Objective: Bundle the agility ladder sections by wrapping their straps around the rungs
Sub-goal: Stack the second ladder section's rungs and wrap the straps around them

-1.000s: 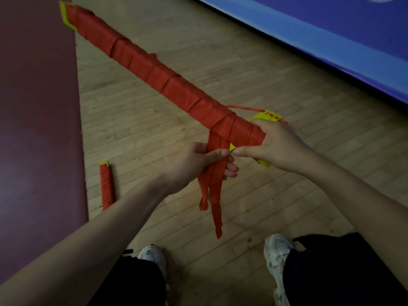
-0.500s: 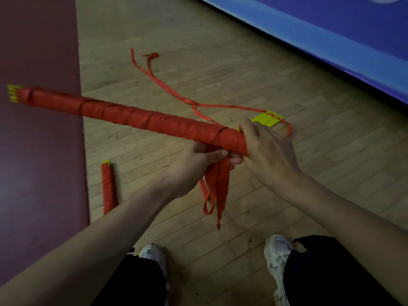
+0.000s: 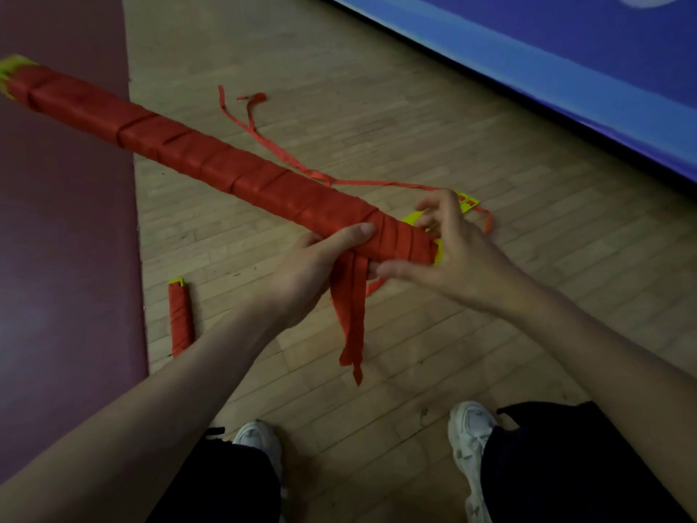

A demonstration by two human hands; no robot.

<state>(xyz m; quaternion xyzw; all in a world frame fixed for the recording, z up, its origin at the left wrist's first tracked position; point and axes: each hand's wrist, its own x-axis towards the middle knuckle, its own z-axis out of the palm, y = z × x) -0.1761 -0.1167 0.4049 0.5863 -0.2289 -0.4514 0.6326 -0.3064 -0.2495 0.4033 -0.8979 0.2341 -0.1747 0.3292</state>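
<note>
Left hand point(image 3: 301, 273) is clamped around the near end of the wrapped bundle point(image 3: 211, 164), thumb on top over the red wraps; the bundle is held in the air above the floor point(image 3: 415, 126), running up-left to a blurred yellow tip over the maroon strip point(image 3: 64, 258). Right hand point(image 3: 456, 251) is at the same end with fingers spread, thumb touching the strap tails point(image 3: 352, 318) that hang down just below the left thumb; can't tell if it's gripping anything. On the floor: loose straps point(image 3: 271, 145) behind the bundle, yellow rungs point(image 3: 467, 201) past the right hand, and a second bundle point(image 3: 180, 318) by the maroon strip's edge.
</note>
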